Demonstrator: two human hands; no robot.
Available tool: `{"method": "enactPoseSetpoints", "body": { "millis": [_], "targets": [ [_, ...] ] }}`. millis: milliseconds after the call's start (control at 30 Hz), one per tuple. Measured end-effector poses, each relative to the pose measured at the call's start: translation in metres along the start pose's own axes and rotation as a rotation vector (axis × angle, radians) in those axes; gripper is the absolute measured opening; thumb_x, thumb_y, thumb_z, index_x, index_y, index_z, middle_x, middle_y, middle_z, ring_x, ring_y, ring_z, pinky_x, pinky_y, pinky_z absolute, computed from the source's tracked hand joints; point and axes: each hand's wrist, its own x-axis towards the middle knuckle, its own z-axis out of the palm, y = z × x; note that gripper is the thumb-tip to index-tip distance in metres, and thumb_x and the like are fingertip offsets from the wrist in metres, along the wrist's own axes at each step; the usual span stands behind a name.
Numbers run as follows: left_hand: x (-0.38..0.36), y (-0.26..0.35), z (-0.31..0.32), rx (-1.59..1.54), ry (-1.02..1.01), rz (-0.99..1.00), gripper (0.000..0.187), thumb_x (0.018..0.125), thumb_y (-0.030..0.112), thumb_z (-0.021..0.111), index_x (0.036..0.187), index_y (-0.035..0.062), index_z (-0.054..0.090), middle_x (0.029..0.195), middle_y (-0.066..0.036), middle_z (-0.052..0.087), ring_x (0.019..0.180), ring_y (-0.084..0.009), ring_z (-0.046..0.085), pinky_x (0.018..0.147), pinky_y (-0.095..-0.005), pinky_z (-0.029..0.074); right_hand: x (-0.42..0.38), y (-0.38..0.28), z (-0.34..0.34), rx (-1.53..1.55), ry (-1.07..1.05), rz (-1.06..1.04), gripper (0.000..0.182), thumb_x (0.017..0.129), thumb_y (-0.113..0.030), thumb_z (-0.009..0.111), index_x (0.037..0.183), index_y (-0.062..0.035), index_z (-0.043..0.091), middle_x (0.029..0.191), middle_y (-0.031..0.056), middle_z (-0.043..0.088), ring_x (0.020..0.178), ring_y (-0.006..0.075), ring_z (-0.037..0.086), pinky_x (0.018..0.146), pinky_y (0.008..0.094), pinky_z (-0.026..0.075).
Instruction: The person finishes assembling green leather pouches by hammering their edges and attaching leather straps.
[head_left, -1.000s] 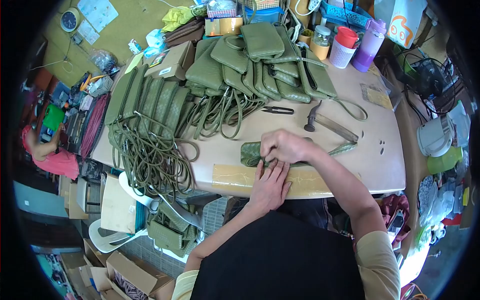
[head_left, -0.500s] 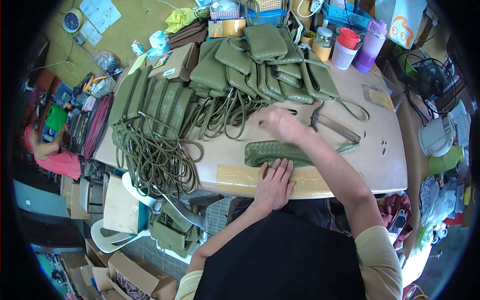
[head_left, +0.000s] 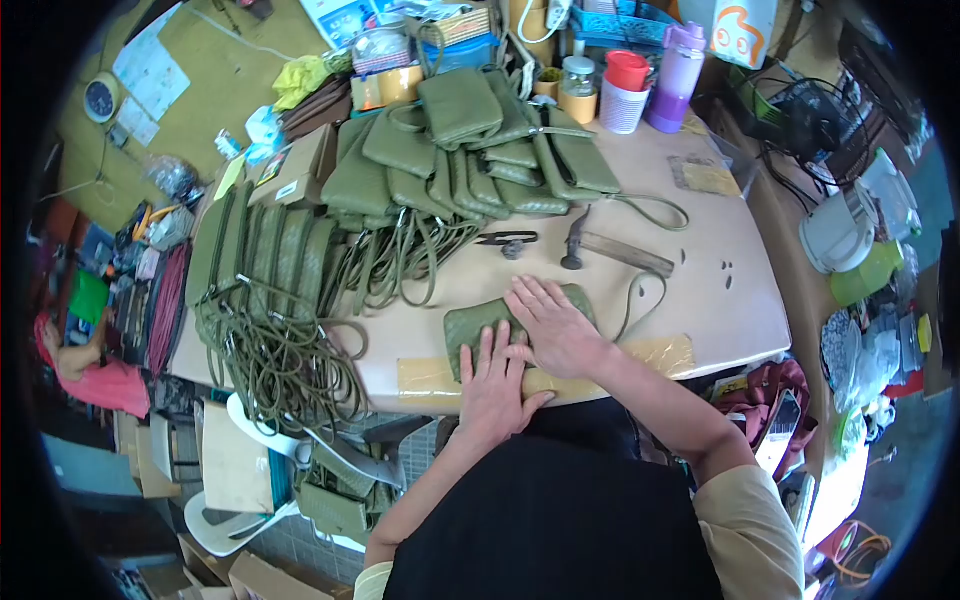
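A green woven-texture wristlet pouch (head_left: 463, 328) lies flat at the near side of the table, partly covered by both hands. My left hand (head_left: 490, 390) rests on its lower part with fingers stretched out. Across its upper right part my right hand (head_left: 560, 332) lies flat, fingers extended, and its thumb meets the left hand. The pouch's thin strap (head_left: 632, 305) loops out on the right. Beyond the hands are a hammer (head_left: 622, 252) with a wooden handle, black thread snips (head_left: 508, 238) and a small dark round piece (head_left: 513, 251).
Stacked green pouches (head_left: 455, 160) fill the back of the table. More pouches (head_left: 265, 240) stand in a row at left, their straps (head_left: 290, 365) tangled over the edge. A red-lidded cup (head_left: 623, 95) and purple bottle (head_left: 677, 85) stand behind. Another person (head_left: 95, 365) is at far left.
My right hand has come down from above the table onto the pouch. The pouch, folded-looking and longer before, now lies flat. The snips are now uncovered, and the camera view has shifted.
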Motion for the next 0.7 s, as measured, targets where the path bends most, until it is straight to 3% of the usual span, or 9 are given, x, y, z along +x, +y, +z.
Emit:
{"method": "enactPoseSetpoints", "body": {
  "millis": [67,300,333,400,467,500,533,600,700],
  "targets": [
    [-0.005,-0.010,0.003,-0.089,0.048,-0.073,0.090,0.086,0.056,0.056,0.146,-0.0028,0.025,0.154,-0.022,0.021,0.143,-0.0382,0.020,0.114,-0.0519,0.016,-0.029,0.016,-0.003,-0.008,-0.076,0.109,0.085,0.090,-0.055,0.049,0.145,0.0036,0.025,0.153,0.0208,0.024,0.142,0.0316,0.024,0.115,0.0492,0.019],
    [-0.014,-0.029,-0.020,-0.051,0.035,-0.155,0.074,0.090,0.042,0.056,0.145,-0.0007,0.031,0.152,-0.019,0.029,0.139,-0.0345,0.030,0.111,-0.0493,0.026,-0.088,0.026,-0.030,-0.079,-0.145,0.251,0.095,0.084,-0.064,0.053,0.146,0.0024,0.024,0.153,0.0182,0.025,0.143,0.0297,0.022,0.116,0.0464,0.018],
    [-0.009,-0.026,-0.037,-0.049,0.037,-0.160,0.074,0.090,0.042,0.056,0.145,-0.0007,0.031,0.152,-0.019,0.029,0.139,-0.0345,0.030,0.111,-0.0493,0.026,-0.095,0.026,-0.045,-0.019,-0.240,0.228,0.091,0.084,-0.060,0.056,0.143,0.0024,0.029,0.150,0.0189,0.030,0.141,0.0306,0.027,0.114,0.0467,0.022],
    [0.004,-0.017,-0.071,-0.086,-0.385,-0.334,0.064,0.090,0.038,0.057,0.141,0.0033,0.040,0.149,-0.017,0.034,0.137,-0.0343,0.034,0.109,-0.0475,0.029,-0.093,0.039,-0.062,0.043,-0.333,0.209,0.086,0.083,-0.057,0.059,0.141,0.0025,0.034,0.148,0.0195,0.035,0.138,0.0316,0.033,0.113,0.0471,0.026],
    [0.018,-0.011,-0.050,-0.129,-0.171,-0.172,0.060,0.091,0.038,0.056,0.140,0.0065,0.042,0.149,-0.016,0.035,0.137,-0.0341,0.033,0.109,-0.0503,0.027,-0.063,0.078,-0.084,0.405,-0.389,0.535,0.071,0.083,-0.047,0.064,0.134,-0.0015,0.043,0.141,0.0187,0.043,0.129,0.0335,0.043,0.104,0.0466,0.037],
    [0.027,-0.006,-0.035,-0.172,0.042,-0.013,0.057,0.091,0.038,0.056,0.139,0.0097,0.045,0.149,-0.014,0.035,0.138,-0.0338,0.032,0.110,-0.0531,0.025,-0.052,0.089,-0.075,0.211,-0.068,0.492,0.063,0.083,-0.042,0.065,0.129,-0.0040,0.047,0.134,0.0179,0.050,0.122,0.0346,0.049,0.099,0.0461,0.040],
    [0.035,0.004,-0.019,-0.172,0.042,-0.011,0.057,0.091,0.038,0.056,0.139,0.0097,0.045,0.149,-0.014,0.035,0.138,-0.0338,0.032,0.110,-0.0531,0.025,-0.041,0.101,-0.056,0.015,0.244,0.436,0.055,0.082,-0.037,0.067,0.125,-0.0065,0.050,0.126,0.0172,0.056,0.115,0.0356,0.054,0.094,0.0456,0.044],
    [0.049,0.023,0.001,0.086,0.133,0.190,0.057,0.091,0.044,0.053,0.139,0.0147,0.046,0.148,-0.013,0.037,0.139,-0.0322,0.031,0.110,-0.0630,0.018,-0.022,0.119,-0.035,-0.033,0.174,0.441,0.051,0.081,-0.032,0.067,0.122,-0.0051,0.050,0.114,0.0180,0.060,0.108,0.0362,0.057,0.092,0.0460,0.045],
    [0.029,0.014,-0.011,-0.137,-0.039,0.177,0.057,0.091,0.047,0.053,0.140,0.0192,0.045,0.149,-0.010,0.036,0.141,-0.0332,0.027,0.108,-0.0684,0.012,-0.025,0.120,-0.059,0.090,-0.067,0.416,0.042,0.081,-0.022,0.067,0.113,-0.0013,0.051,0.091,0.0171,0.062,0.090,0.0333,0.062,0.084,0.0437,0.049]
  ]
}}
